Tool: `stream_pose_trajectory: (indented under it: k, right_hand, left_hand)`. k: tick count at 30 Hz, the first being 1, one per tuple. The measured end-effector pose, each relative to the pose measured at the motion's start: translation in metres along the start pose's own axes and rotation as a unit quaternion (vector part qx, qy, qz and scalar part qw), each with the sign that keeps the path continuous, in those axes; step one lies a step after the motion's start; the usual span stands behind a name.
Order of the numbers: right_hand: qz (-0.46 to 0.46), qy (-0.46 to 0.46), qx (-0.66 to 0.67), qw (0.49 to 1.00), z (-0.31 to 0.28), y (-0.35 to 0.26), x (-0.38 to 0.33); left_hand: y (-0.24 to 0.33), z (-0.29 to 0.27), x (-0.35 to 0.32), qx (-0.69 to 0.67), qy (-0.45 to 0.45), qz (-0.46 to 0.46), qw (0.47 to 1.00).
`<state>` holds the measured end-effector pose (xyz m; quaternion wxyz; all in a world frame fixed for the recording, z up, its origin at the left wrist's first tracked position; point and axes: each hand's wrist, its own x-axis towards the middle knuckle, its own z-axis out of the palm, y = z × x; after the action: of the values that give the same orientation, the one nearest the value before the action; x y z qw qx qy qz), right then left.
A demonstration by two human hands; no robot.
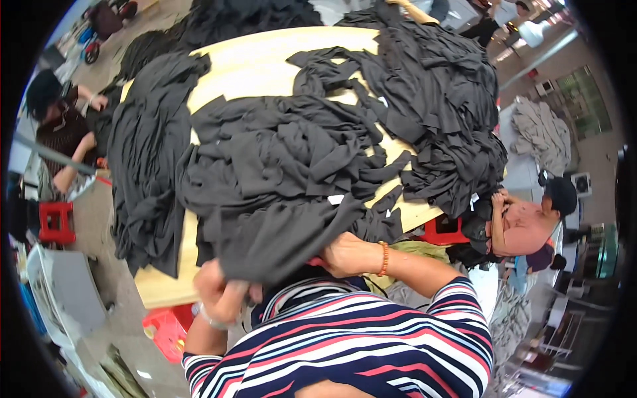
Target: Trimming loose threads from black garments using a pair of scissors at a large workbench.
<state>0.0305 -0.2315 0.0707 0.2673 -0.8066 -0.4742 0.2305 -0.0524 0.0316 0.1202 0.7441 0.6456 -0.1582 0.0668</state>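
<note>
A dark grey knit garment (282, 239) is stretched between my two hands at the table's near edge. My left hand (222, 295), slightly blurred, is closed on its lower left edge. My right hand (350, 255), with an orange bead bracelet on the wrist, is closed at the garment's right side. A small red object (317, 262) shows by the right fingers; its kind cannot be made out. Just beyond, a heap of similar dark garments (272, 146) covers the middle of the table. A white label (336, 199) shows near the held garment's far edge.
The pale wooden table (245, 63) also bears dark garment piles on the left (149, 152) and right (441, 86). Red stools (56, 222) stand around it. One person (63, 126) works at the left, another (531, 222) sits at the right. A red basket (166, 331) is below my left arm.
</note>
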Motion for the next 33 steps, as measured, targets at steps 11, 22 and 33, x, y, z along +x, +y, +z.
stream_pose_trajectory:
  k: [11,22,33]
  right_hand:
    - [0.306,0.139,-0.375,0.864,-0.089,0.087,-0.015]
    - [0.222,0.244,-0.227,0.916,-0.242,0.221,0.096]
    - [0.238,-0.003,0.069,0.969,-0.127,0.129,0.033]
  left_hand:
    - [0.029,-0.059,0.104,-0.284,0.086,0.22,0.929]
    - [-0.066,-0.136,0.325,0.053,0.243,-0.001,0.969]
    - [-0.22,-0.026,0.107,0.242,0.142,-0.311,0.908]
